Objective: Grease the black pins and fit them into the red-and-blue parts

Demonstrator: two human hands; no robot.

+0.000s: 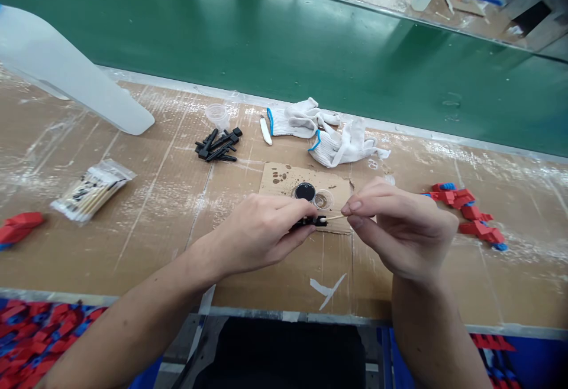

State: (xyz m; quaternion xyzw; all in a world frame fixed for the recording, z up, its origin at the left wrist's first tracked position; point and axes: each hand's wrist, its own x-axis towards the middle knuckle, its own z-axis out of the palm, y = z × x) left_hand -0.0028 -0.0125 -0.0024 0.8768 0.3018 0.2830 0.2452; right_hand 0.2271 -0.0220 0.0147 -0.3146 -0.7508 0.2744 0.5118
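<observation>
**Colours: black, white, red, blue on tan**

Cardboard pad (335, 188): tan, brown spots. On it: jar (305, 191), black fill. At its front edge: black plastic part (308, 221), pale wooden swab stick (335, 218). Behind it: white knit gloves (326, 140), blue cuff trim; black plastic pieces (217, 145); green conveyor belt (284, 40). Right of it: red pieces (465, 211), blue ends.

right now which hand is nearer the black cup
Left hand: fingers just below the black cup. Right hand: farther right, beyond the clear cup.
</observation>
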